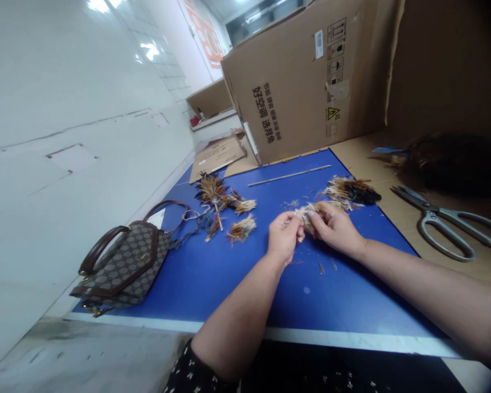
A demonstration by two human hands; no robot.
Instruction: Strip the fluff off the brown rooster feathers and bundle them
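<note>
Between hands (282, 237), pale feathers (306, 209), roughly crosswise

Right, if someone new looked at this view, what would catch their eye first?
Probably the huge brown cardboard box with black printed lettering, standing at the back of the flat blue tabletop, then the grey-and-brown patterned handbag at its left side. Mid-table, the left-hand fingers and right-hand fingers pinch a pale feather tuft, while large silver metal scissors lie off to the right.

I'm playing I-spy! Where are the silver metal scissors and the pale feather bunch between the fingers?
Silver metal scissors (429, 208), head view: on the pivot.
Pale feather bunch (306, 210), head view: its exposed middle.
</note>
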